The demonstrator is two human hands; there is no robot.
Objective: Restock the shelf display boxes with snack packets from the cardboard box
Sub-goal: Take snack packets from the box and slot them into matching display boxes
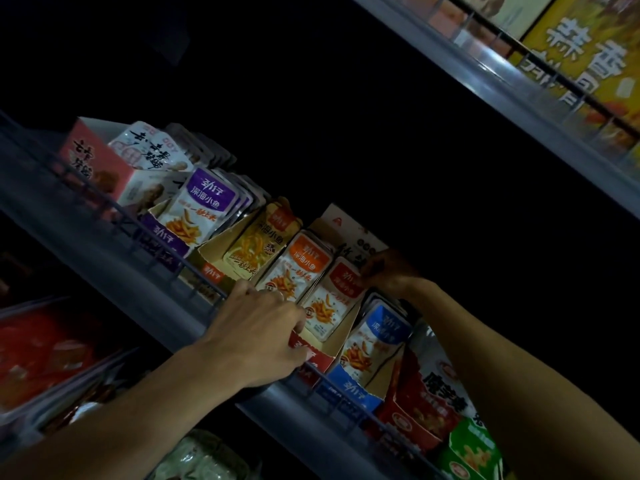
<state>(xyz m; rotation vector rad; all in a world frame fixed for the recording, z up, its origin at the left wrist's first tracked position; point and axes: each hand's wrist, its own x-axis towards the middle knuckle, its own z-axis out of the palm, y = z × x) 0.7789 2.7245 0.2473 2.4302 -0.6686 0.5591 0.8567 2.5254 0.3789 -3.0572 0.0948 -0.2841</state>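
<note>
A row of open display boxes stands on the tilted shelf, each with upright snack packets: purple (202, 206), yellow (258, 242), orange (299, 268), red (332, 299) and blue (375, 336). My left hand (256, 327) is at the front of the red display box (311, 355), its fingers curled at the lower edge of the red packets. My right hand (389, 270) reaches in from the right and pinches the top of the red packets in dim light. The cardboard box is out of view.
A wire rail (156, 237) runs along the shelf front. A pink box with white packets (100, 164) stands at the left; red and green packets (446, 410) at the right. Another shelf (519, 81) hangs above, and dim goods lie on a lower shelf (45, 351).
</note>
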